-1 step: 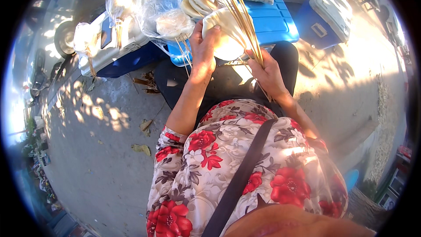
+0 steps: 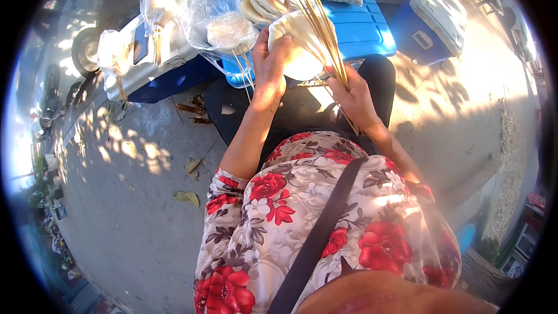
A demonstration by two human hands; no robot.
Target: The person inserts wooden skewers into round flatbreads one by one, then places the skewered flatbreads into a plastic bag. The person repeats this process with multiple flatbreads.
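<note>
Biggest thing around is the grey pavement (image 2: 136,215), then the wearer's floral top (image 2: 325,215). Past the knees there's a bright blue box (image 2: 366,29), with a white-lidded cooler (image 2: 174,52) off to its left and another blue cooler (image 2: 427,29) standing apart on the right. A clear plastic bag (image 2: 215,9) and a small stack of pale discs (image 2: 264,4) sit on the blue box, toward its left side.

Now the fun part: one pale flat round (image 2: 299,61) is up in front of the box, between the hands. The left hand (image 2: 272,64) has it pinched at the left edge, thumb lying on the upper face, other fingers mostly hidden, so can't tell exactly where they sit underneath. The right hand (image 2: 353,97) is wrapped around a bunch of thin wooden sticks (image 2: 318,17); they fan out above its fingers, slanting across the round's right side, with the lower ends poking out below the palm.
</note>
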